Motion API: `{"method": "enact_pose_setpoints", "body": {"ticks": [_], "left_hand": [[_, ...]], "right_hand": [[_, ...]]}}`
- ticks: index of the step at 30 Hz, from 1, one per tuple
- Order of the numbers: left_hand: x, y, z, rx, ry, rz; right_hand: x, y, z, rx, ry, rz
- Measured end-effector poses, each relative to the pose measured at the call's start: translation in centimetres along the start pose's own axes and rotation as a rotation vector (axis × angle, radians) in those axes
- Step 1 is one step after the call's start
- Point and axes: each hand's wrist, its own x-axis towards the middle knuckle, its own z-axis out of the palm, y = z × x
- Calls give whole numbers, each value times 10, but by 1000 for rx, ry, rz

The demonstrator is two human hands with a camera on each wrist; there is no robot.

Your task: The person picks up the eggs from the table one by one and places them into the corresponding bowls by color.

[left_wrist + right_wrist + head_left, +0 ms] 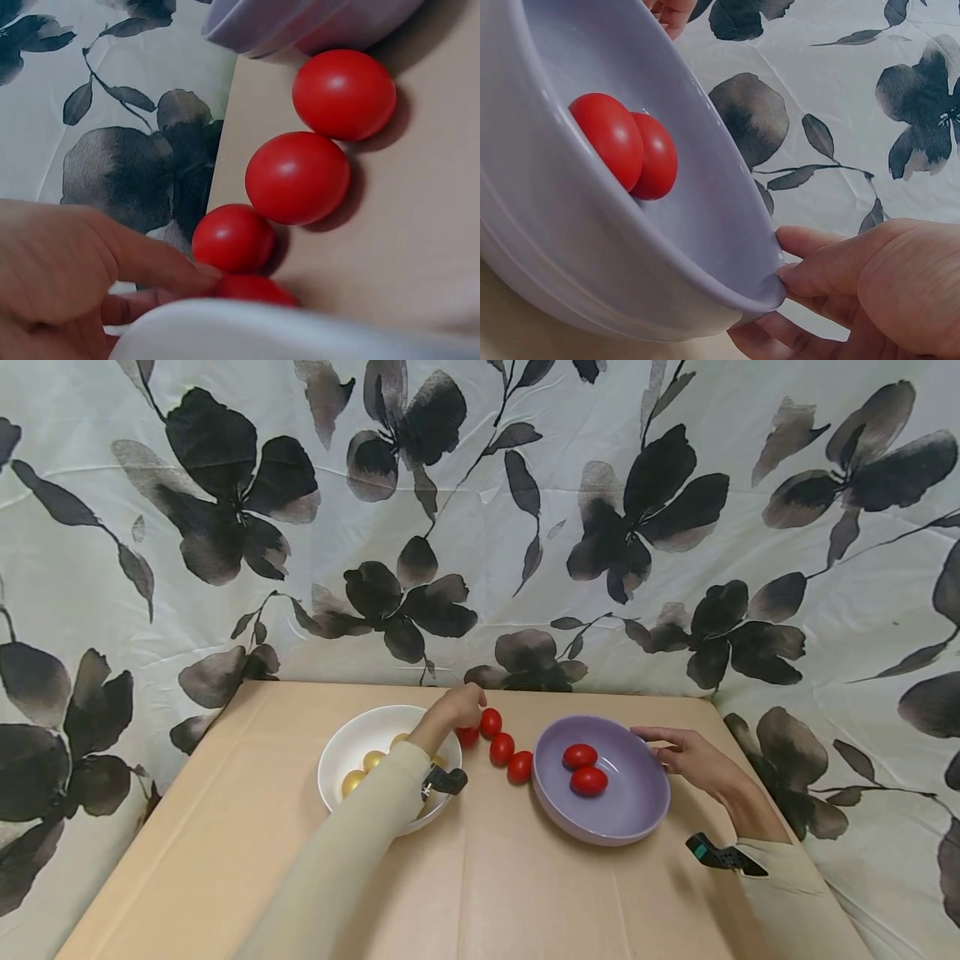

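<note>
My left hand (459, 708) reaches over the far right rim of the white bowl (328, 760). Thumb and fingertips pinch a red egg (259, 289), partly hidden by that rim in the left wrist view. More red eggs (502, 749) form a slanting line on the table, running to the purple bowl (600, 827). Two red eggs (588, 781) lie inside the purple bowl. At that bowl's right edge, my right hand (693, 764) holds on, with thumb and index finger at the rim and other fingers lower against the outside wall.
Several yellow eggs (352, 782) lie in the white bowl, partly covered by my left forearm. Both bowls stand on a light wooden table (525, 893). A white cloth (525, 568) with dark flowers hangs behind the table's far edge.
</note>
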Motion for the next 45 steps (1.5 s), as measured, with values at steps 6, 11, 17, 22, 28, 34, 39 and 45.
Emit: {"method": "enact_pose_setpoints", "body": {"ticks": [6, 11, 17, 22, 28, 34, 39, 45], "left_hand": [[-2, 2, 5, 127, 10, -35], [-4, 4, 7, 175, 22, -51], [-5, 5, 5, 174, 12, -54], [-7, 4, -2, 106, 15, -19], [-10, 1, -8, 37, 22, 30], [-13, 1, -13, -22, 8, 63], [-15, 1, -15, -57, 37, 89], [-20, 4, -14, -128, 83, 120]], "right_hand": [[0, -2, 1, 0, -8, -15], [1, -2, 2, 8, -3, -14], [2, -2, 2, 0, -2, -16], [2, -1, 0, -8, -3, -22], [2, -1, -1, -9, -2, -25], [2, -1, 0, -6, -3, -11], [1, 0, 0, -11, -4, -13], [2, 3, -1, 10, -13, -25]]}}
